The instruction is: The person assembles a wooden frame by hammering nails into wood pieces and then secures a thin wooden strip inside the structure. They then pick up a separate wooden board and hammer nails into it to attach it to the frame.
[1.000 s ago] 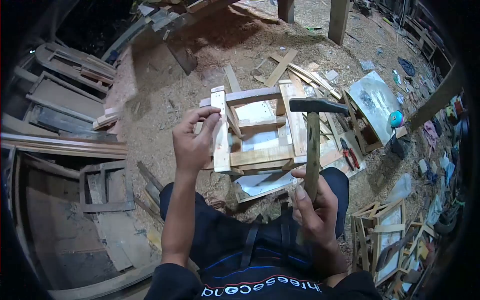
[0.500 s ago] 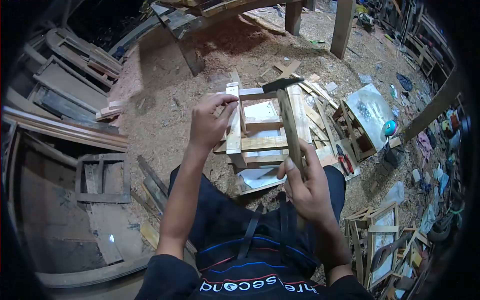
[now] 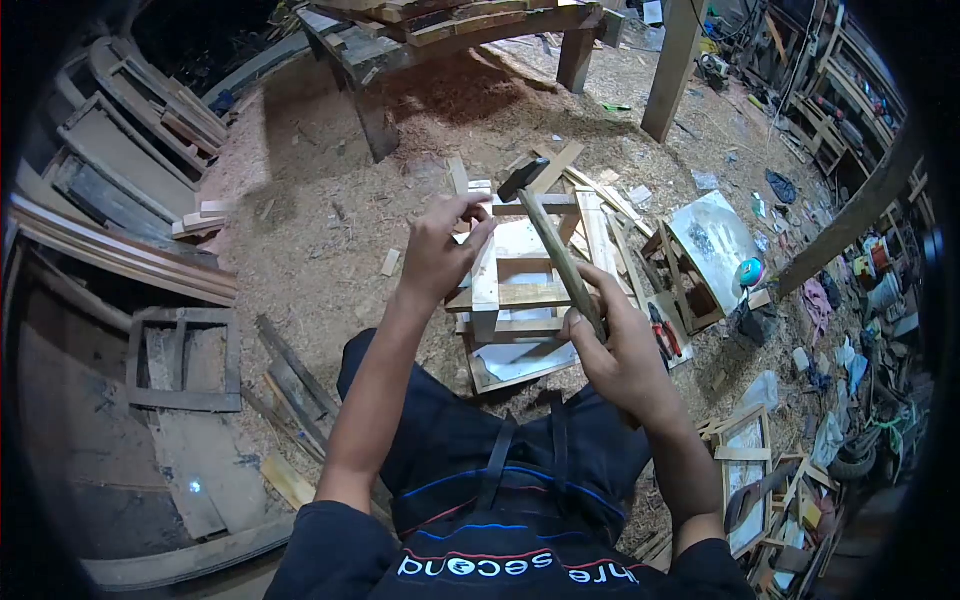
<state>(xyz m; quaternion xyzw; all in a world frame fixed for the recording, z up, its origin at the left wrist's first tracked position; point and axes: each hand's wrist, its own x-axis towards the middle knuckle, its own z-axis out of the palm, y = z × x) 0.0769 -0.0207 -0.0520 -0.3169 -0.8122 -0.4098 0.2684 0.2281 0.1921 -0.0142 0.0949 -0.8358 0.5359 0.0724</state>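
Observation:
My right hand [image 3: 620, 350] is wrapped round the wooden handle of a hammer [image 3: 553, 250], its dark head raised over the far end of a small wooden frame [image 3: 533, 295]. At the frame's left side, my left hand [image 3: 445, 245] has thumb and fingertips pinched at the far end of a pale upright board [image 3: 485, 275]. What sits between those fingertips is too small to make out. The hammer head is close to the left fingertips, a little to their right.
Pliers with red handles [image 3: 664, 335] lie right of the frame. A box with a pale top [image 3: 712, 245] stands farther right, with a blue-green roll [image 3: 750, 271] on it. A wooden bench [image 3: 480, 35] stands at the back. Loose slats and shavings cover the floor.
The hammer head has moved left and tilted toward my left fingertips. The camera view has shifted slightly, and my left hand remains at the board's far end.

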